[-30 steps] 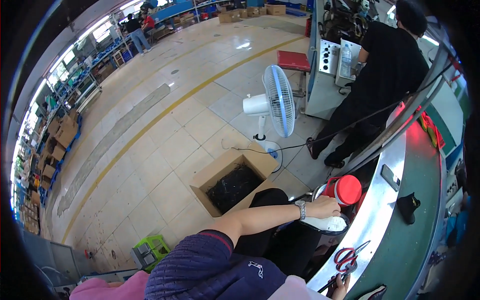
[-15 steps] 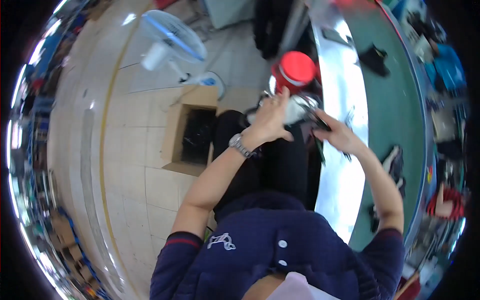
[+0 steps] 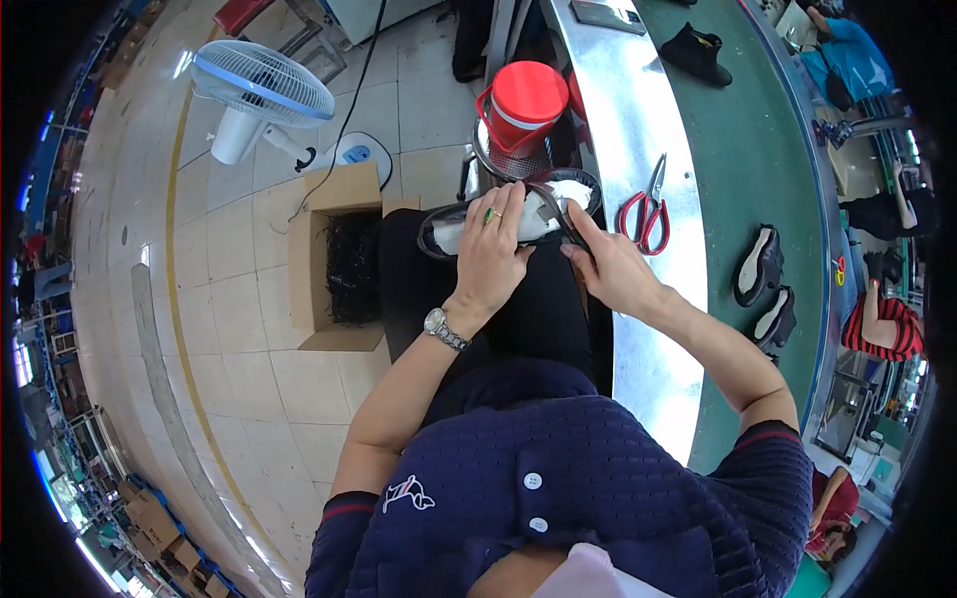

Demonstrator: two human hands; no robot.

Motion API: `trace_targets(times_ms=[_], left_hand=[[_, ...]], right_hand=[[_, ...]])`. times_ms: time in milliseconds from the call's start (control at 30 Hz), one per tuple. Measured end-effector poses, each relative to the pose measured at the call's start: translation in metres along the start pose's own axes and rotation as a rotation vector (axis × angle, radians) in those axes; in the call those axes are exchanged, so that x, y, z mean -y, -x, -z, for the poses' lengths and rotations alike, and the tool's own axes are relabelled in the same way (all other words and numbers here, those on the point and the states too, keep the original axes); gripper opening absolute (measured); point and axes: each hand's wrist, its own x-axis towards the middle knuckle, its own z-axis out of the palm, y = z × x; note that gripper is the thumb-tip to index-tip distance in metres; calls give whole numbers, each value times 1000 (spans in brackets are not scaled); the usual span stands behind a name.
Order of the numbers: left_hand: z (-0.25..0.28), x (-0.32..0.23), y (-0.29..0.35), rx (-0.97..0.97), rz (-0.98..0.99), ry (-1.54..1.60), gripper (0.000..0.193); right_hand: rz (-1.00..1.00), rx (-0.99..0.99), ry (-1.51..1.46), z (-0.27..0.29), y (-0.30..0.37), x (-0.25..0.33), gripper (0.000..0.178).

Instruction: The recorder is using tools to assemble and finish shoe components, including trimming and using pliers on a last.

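Note:
A black shoe with a white underside (image 3: 448,235) lies across my lap, its toe and heel ends showing on either side of my hands. My left hand (image 3: 490,244) presses over its middle, fingers wrapped across it and the thumb on the near side. In my right hand (image 3: 616,267) is a dark metal hand tool (image 3: 548,206), which meets the shoe beside my left fingertips. The fingers partly cover this tool, and its exact kind cannot be made out. Red-handled scissors (image 3: 648,212) lie open on the metal bench, just right of my right hand.
A steel bench ledge (image 3: 653,349) runs along my right, beside a green conveyor belt (image 3: 713,199) carrying several black shoes (image 3: 695,55). Ahead stands a red lidded jug (image 3: 526,100). On the left are a cardboard box (image 3: 309,289) with black material and a fan (image 3: 261,85).
Both hands have come together over the shoe, and the tool in my right hand now meets it. The scissors now show on the bench. The whole view has shifted and become sharper.

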Motion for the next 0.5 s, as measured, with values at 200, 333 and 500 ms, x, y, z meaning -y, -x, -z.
trace_targets(times_ms=[200,333,500], left_hand=[[-8,20,5,-30,-124,-158,71],[-9,22,3,-22,-183,-286,64],[-10,22,2,-40,-203,-292,61]], right_hand=[[-21,276,387,51,-29,17,55],[-33,-56,25,57,-46,38,54],[-23,50,347,34,-50,0,53]])
